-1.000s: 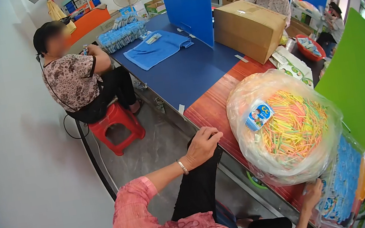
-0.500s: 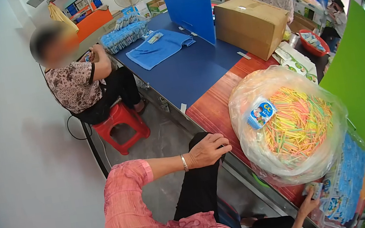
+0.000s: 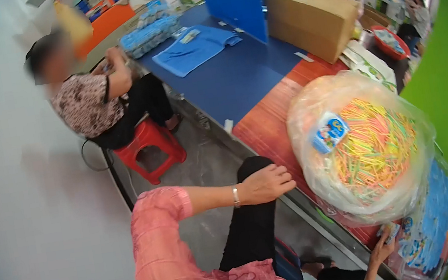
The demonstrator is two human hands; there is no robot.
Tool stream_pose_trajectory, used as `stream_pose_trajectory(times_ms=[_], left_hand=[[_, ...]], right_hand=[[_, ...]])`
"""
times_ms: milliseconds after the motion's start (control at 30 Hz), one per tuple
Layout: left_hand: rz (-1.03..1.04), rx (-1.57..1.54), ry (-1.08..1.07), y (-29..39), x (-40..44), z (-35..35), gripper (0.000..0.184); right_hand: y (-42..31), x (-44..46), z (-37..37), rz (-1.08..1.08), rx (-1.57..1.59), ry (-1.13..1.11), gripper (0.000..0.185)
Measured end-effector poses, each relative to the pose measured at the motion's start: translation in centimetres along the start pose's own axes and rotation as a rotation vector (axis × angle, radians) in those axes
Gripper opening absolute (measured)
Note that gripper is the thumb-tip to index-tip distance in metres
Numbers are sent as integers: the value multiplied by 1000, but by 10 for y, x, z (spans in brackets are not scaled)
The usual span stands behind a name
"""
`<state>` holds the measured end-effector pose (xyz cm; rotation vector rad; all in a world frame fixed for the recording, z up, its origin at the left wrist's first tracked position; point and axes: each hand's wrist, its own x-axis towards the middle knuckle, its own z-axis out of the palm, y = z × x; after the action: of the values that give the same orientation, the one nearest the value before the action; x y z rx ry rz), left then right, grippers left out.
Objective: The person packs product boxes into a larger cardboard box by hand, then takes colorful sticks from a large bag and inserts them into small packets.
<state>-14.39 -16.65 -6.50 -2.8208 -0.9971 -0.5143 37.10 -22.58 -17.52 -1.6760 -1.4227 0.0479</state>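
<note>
My left hand (image 3: 268, 184) lies over my knee beside the table's edge, its fingers loosely bent and nothing in them. At the lower right, my right hand (image 3: 380, 250) grips a small printed packet (image 3: 388, 230) at the near edge of the table; part of the packet is hidden by the fingers. A large clear plastic bag (image 3: 305, 122) stands in front of me, full of thin coloured sticks (image 3: 377, 140) in yellow, orange, pink and green. On the sticks rests a blue and white packet (image 3: 329, 132). Flat blue printed packets (image 3: 430, 219) lie right of the bag.
A cardboard box (image 3: 310, 20) and a blue divider (image 3: 231, 2) stand farther along the table. A green panel (image 3: 446, 95) rises at the right. Across from a blue towel (image 3: 196, 48), a person (image 3: 91, 102) sits on a red stool (image 3: 150, 151). Other people are at the back.
The view has shifted slightly, so the table and bag appear a little farther right. My left hand still rests on my knee, and my right hand keeps the small packet.
</note>
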Motion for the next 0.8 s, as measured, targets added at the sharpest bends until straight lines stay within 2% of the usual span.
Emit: stream_pose_trajectory(times_ms=[67,167,267,300,400,467,533,633,733,767,800], left_hand=[[102,38,-87,1,2,-1,21],[302,-68,-121,5,5,22,15],[502,-197,-52,25,29,50,12],[562,-220,-25,35,39,59,13],[700,-264,47,60,68,77,15],[752,-295,80,70,85,87,17],[728,-345,163,71,93,96,16],[641,-441,245,66,99,107,16],[550,-546,228,76,95,112,16],[548,-578,230,80,96,108,16],[545,-615,233,84,98,107,16]], right_hand=[[4,2,2,-79,-81,43,36],[24,1,0,-71,-171,-28,38],[34,-1,-5,169,-44,-150,44],[27,-4,-3,181,90,-108,44],[28,-6,-3,115,147,-92,43],[18,-1,1,176,120,-48,40],[21,-2,-1,209,78,-55,40],[37,-2,6,123,54,55,40],[48,-1,10,290,186,61,43],[5,6,1,393,106,-9,47],[12,11,-4,475,81,-47,49]])
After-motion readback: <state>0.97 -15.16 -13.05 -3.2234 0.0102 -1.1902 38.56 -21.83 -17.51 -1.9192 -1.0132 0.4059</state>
